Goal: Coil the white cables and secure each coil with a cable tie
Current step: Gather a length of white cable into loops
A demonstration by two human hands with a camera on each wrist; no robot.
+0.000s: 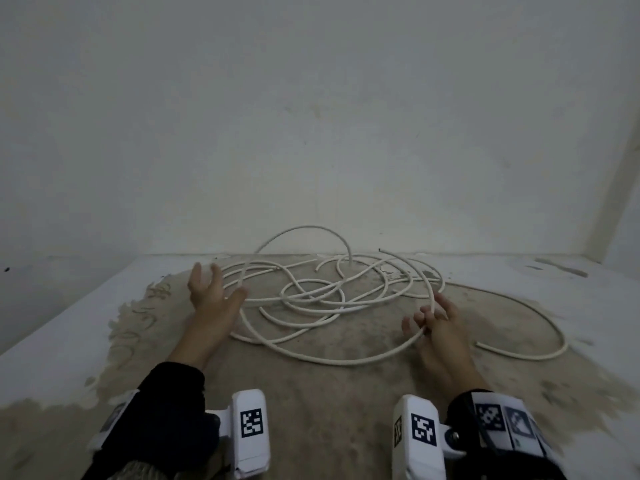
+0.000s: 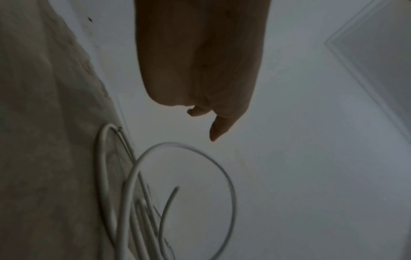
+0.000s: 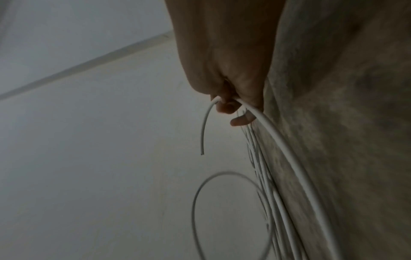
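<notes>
White cables [image 1: 311, 299] lie tangled in loose loops on the worn floor, close to the wall. One loop stands up against the wall [image 1: 308, 233]. My right hand [image 1: 433, 317] pinches a strand of white cable [image 3: 266, 126] at the tangle's right side; a short free end [image 3: 203, 137] curves out of the fingers. My left hand [image 1: 211, 285] hovers at the tangle's left edge with its fingers spread and holds nothing; in the left wrist view the cable loops [image 2: 184, 193] lie below the hand [image 2: 200, 88]. No cable tie shows.
A pale wall [image 1: 311, 116] rises right behind the cables. The floor [image 1: 329, 393] is bare brownish concrete in the middle and white-painted at the left [image 1: 69, 323] and right. A long cable arc [image 1: 540, 327] sweeps out to the right of my right hand.
</notes>
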